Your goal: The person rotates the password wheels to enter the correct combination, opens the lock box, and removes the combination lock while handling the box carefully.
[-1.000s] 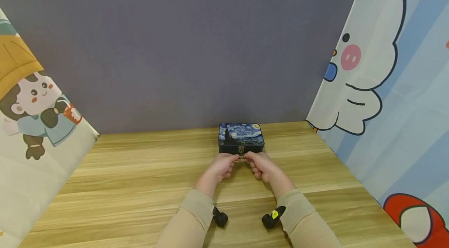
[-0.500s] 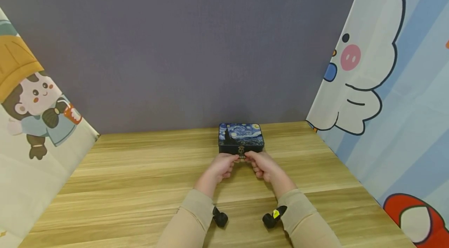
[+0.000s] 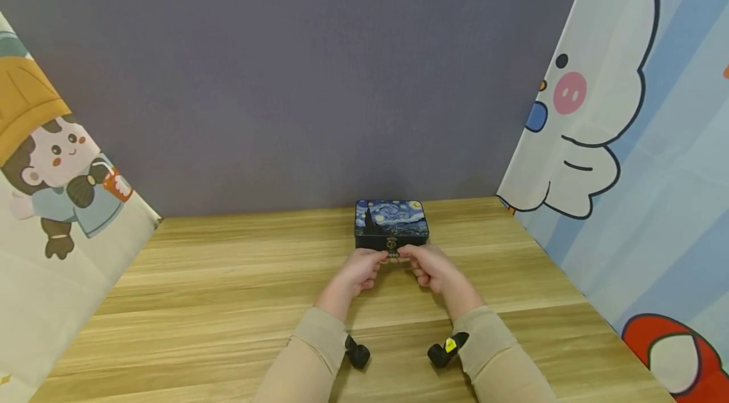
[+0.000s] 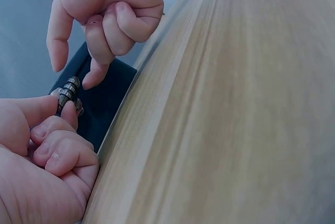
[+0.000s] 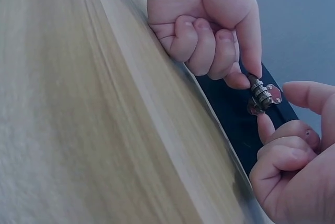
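Note:
A small box (image 3: 392,218) with a swirling blue night-sky picture on its lid stands at the back of the table, lid down. On its front hangs a small combination lock (image 4: 68,90) with ridged number dials, by a metal clasp (image 5: 274,93). My left hand (image 3: 360,269) pinches one end of the lock between thumb and index finger, other fingers curled in. Facing it, my right hand (image 3: 431,267) has thumb and index finger spread apart around the lock's other end. The right index fingertip (image 5: 264,124) is close to the lock; whether it touches, I cannot tell.
The wood-grain table (image 3: 228,302) runs back to a grey upright panel (image 3: 319,74) just behind the box. Printed cartoon sheets (image 3: 621,137) border the sides. A black wrist-worn device (image 3: 357,353) sits on each sleeve.
My right thumb and index finger have come slightly away from the lock, the hand shifting a little to the right. The left hand and the box have stayed in place.

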### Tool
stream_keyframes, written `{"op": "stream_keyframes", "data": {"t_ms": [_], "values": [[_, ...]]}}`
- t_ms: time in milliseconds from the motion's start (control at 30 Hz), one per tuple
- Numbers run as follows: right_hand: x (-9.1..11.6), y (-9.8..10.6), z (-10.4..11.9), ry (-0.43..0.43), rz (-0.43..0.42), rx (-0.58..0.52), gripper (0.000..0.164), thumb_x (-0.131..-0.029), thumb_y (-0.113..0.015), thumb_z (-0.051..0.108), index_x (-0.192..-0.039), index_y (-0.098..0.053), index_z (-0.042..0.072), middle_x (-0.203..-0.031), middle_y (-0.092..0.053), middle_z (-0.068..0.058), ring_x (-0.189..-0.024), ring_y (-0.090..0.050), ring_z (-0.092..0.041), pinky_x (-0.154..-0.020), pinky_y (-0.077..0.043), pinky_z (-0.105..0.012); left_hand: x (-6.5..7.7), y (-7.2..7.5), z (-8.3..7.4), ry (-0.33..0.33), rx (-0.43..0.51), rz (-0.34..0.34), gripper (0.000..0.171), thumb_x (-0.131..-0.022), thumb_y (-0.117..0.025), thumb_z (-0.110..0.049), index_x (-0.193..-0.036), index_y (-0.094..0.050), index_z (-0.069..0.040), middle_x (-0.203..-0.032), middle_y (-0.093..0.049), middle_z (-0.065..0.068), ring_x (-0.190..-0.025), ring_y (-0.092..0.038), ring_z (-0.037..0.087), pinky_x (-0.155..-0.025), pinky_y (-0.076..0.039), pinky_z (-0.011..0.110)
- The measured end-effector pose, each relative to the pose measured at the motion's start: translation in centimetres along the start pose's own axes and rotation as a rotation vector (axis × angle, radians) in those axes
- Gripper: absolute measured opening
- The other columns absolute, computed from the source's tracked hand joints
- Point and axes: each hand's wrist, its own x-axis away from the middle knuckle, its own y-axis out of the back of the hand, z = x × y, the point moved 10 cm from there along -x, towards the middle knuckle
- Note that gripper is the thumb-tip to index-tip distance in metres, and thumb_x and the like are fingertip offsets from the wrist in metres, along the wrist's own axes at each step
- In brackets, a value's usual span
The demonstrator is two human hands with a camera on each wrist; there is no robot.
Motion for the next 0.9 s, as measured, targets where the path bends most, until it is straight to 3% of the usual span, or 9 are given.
{"op": "stream_keyframes", "data": {"t_ms": [300,467,900], "values": [[0.0,-0.3,-0.1,0.000,0.011,-0.003,0.021,-0.086,-0.073,0.019,-0.082,-0.062,0.002,-0.053,-0.028,0.006,-0.044,-0.023,-0.009,-0.039,-0.021,-0.023,-0.1,0.0,0.0,0.007,0.001,0.006,0.036,-0.103,-0.059,-0.023,-0.113,-0.065,0.010,-0.058,-0.029,-0.006,-0.045,-0.020,0.007,-0.041,-0.023,0.022],[-0.2,-0.7,-0.3,0.001,0.023,-0.010,0.027,-0.088,-0.070,0.017,-0.070,-0.054,0.007,-0.052,-0.027,0.005,-0.042,-0.023,-0.009,-0.039,-0.021,-0.023,-0.1,0.0,0.0,0.000,-0.004,0.008,0.035,-0.103,-0.060,-0.023,-0.112,-0.065,0.010,-0.057,-0.030,-0.007,-0.044,-0.021,0.007,-0.041,-0.024,0.022],[-0.1,-1.1,-0.5,-0.002,0.030,-0.023,0.033,-0.090,-0.065,0.016,-0.063,-0.046,0.013,-0.053,-0.027,0.006,-0.042,-0.023,-0.007,-0.038,-0.020,-0.022,-0.1,0.0,0.1,0.007,-0.017,-0.001,0.034,-0.103,-0.059,-0.023,-0.113,-0.065,0.009,-0.057,-0.030,-0.007,-0.044,-0.022,0.007,-0.041,-0.024,0.022]]}}
